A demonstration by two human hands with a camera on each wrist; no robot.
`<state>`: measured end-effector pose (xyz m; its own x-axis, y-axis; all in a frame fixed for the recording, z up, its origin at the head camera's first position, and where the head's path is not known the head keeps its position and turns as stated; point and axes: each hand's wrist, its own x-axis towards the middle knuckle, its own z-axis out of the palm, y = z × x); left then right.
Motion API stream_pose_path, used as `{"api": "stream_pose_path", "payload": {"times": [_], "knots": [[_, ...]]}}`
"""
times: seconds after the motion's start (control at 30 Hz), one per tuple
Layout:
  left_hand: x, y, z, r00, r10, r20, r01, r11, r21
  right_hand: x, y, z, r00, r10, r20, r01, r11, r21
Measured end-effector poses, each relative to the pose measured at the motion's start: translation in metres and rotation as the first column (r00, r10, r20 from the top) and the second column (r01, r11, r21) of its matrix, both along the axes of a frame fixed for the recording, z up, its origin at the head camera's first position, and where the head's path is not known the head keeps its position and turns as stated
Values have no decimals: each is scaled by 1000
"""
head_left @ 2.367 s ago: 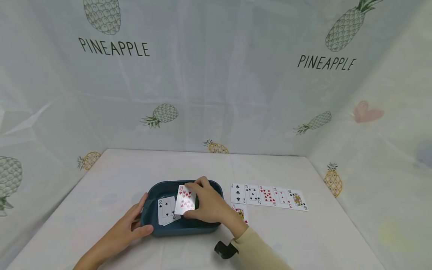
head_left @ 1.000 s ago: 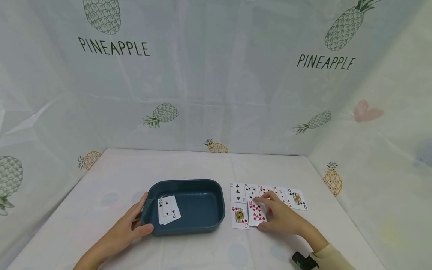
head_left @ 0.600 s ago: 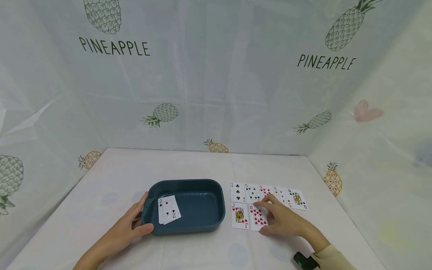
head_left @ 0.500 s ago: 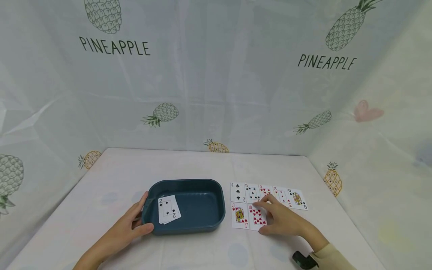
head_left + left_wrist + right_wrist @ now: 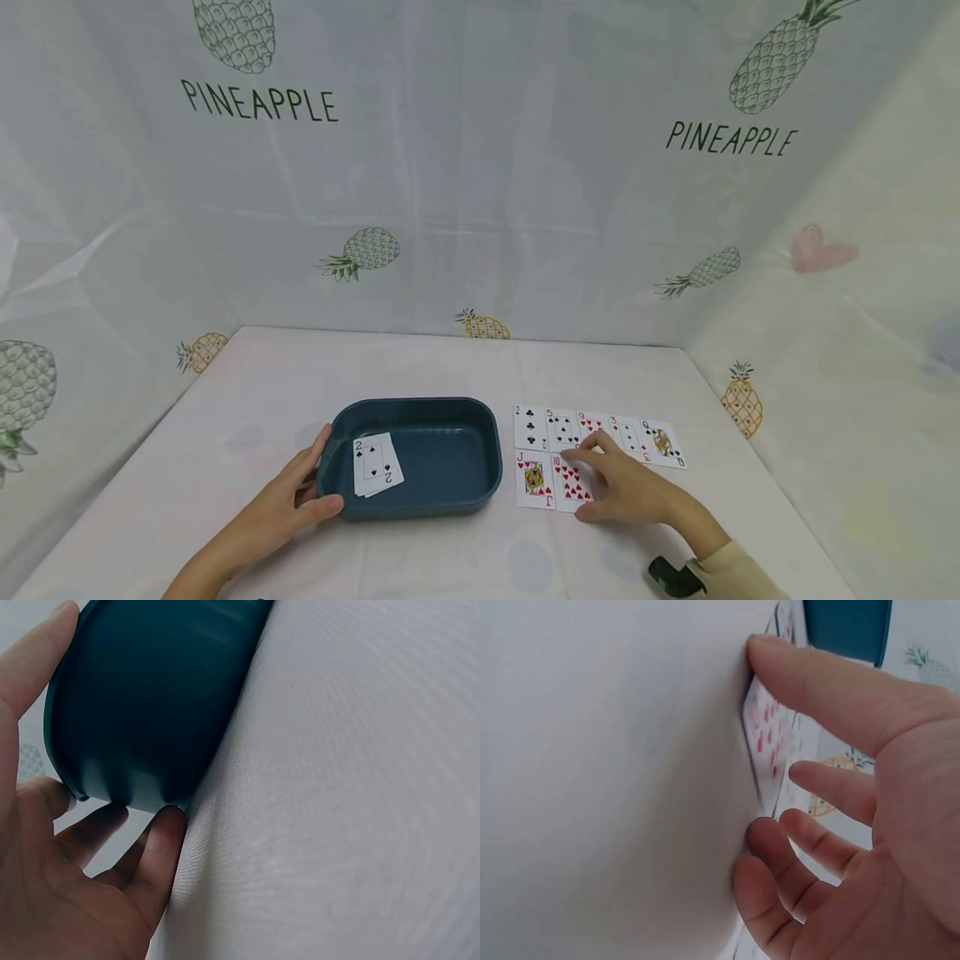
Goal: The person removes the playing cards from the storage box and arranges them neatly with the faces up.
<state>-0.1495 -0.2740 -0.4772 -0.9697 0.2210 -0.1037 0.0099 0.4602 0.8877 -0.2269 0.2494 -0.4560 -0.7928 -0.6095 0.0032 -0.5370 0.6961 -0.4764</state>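
The white rectangular playing card with red ten of hearts [image 5: 572,483] lies on the white cloth-covered desk [image 5: 420,367], just beside the white jack-of-hearts card [image 5: 533,481]. The right hand [image 5: 630,492] holds its opposite edges with thumb and index finger, modestly spread; uneven release could twist it into the white card row [image 5: 589,423]. The left hand [image 5: 292,496] grips the dark teal rounded tray [image 5: 450,467]; a careless pull could shift the white two-of-spades card [image 5: 375,465] inside.
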Motion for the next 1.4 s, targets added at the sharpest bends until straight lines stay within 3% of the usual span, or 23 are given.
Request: {"api": "stream_pose_path", "payload": {"times": [0.17, 0.33, 0.53, 0.7, 0.9, 1.03, 1.23, 1.4], "knots": [[-1, -1, 0, 1000, 8, -4, -8, 999, -36, 0, -13, 10, 999, -5, -42, 4, 1000, -23], [0, -1, 1, 1000, 19, 7, -19, 999, -48, -5, -45, 30, 999, -1, -49, -3, 996, -84], [1, -1, 1, 1000, 16, 10, -15, 999, -51, -11, -104, 51, 995, 37, -88, -53, 982, -184], [1, -1, 2, 1000, 13, 2, -13, 999, -51, -14, -162, 62, 994, 95, -48, -103, 968, -230], [0, -1, -2, 999, 3, -33, -5, 999, -50, -21, -216, 49, 994, 111, -9, -110, 968, -224], [0, -1, -1, 1000, 5, -17, -6, 999, -43, -23, -242, 36, 995, 97, 16, -92, 974, -209], [0, 0, 2, 1000, 7, -11, -8, 998, -69, -21, -270, 17, 995, 79, 67, -66, 981, -180], [-1, 1, 3, 1000, 4, -1, -4, 997, -76, -19, -281, 8, 998, 20, 61, -10, 986, -165]]}}
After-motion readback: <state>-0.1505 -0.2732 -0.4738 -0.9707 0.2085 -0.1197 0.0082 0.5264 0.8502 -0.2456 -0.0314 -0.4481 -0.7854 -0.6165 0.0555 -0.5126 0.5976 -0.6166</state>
